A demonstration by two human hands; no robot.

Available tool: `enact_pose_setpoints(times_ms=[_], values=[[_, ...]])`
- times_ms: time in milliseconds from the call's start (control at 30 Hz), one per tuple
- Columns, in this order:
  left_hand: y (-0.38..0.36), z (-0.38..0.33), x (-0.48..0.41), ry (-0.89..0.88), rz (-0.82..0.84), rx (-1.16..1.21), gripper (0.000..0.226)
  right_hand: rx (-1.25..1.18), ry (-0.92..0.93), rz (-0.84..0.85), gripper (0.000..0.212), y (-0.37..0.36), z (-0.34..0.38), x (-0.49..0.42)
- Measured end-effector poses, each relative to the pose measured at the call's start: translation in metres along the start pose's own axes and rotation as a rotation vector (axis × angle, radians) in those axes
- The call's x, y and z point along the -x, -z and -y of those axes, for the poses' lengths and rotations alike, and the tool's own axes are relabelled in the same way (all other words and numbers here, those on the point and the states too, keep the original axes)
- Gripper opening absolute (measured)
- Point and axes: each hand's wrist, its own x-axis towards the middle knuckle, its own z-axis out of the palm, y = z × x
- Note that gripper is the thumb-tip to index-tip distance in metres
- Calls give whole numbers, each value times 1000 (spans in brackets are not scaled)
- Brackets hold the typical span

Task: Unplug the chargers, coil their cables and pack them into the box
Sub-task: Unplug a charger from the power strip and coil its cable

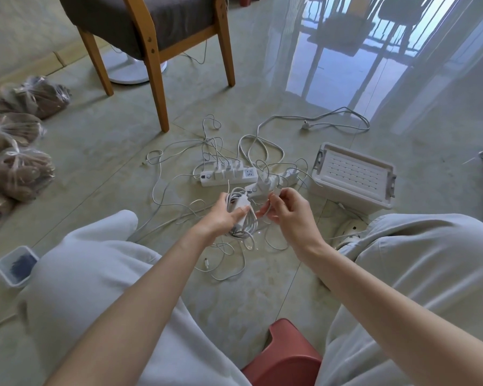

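Coiling stage. A white charger (241,203) with its cable bundle (241,221) wound in loops sits in the left hand (223,217), thumb pressed across the charger body and fingers closed behind the loops. The right hand (286,208), just beside the bundle, pinches the free run of the same cable between thumb and fingertips; its lower fingers are curled. To finish the coil well, the judgement is that each turn should be laid the same size as the rest, the thumb kept clamped so no loop slips, and the trailing slack drawn clear of the loose cables (229,257) on the floor below the bundle before the last turn. Just beyond the bundle lie two power strips (226,178); the farther one carries several chargers (229,168) not yet unplugged, and the nearer one also holds plugs. The box (352,176), lid on, stands well to the right of the bundle, past the right hand. Beyond the strips stands a wooden chair (162,65).
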Motion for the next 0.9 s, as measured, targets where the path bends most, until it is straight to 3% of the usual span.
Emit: enact_pose_setpoints(times_ms=[167, 333, 400, 467, 533, 667, 800, 900], values=[[6, 13, -9, 17, -141, -138, 32, -74, 16, 9, 24, 2, 6, 10], [9, 13, -13, -22, -136, 26, 30, -64, 60, -78, 24, 16, 14, 7], [7, 10, -10, -54, -112, 89, 27, 35, 42, -100, 26, 24, 10, 3], [6, 6, -7, -71, -88, 163, 26, 300, 44, -95, 29, 34, 1, -1], [6, 1, -4, -68, -47, 226, 28, 491, 31, -62, 31, 44, -10, -6], [7, -6, 2, -75, 107, 317, 29, 444, -87, -57, 28, 57, -26, -9], [5, -9, 7, -86, 349, 548, 66, 378, -169, -44, 14, 61, -36, -10], [2, -10, 9, -110, 410, 595, 83, 395, -165, 2, 12, 57, -37, -9]])
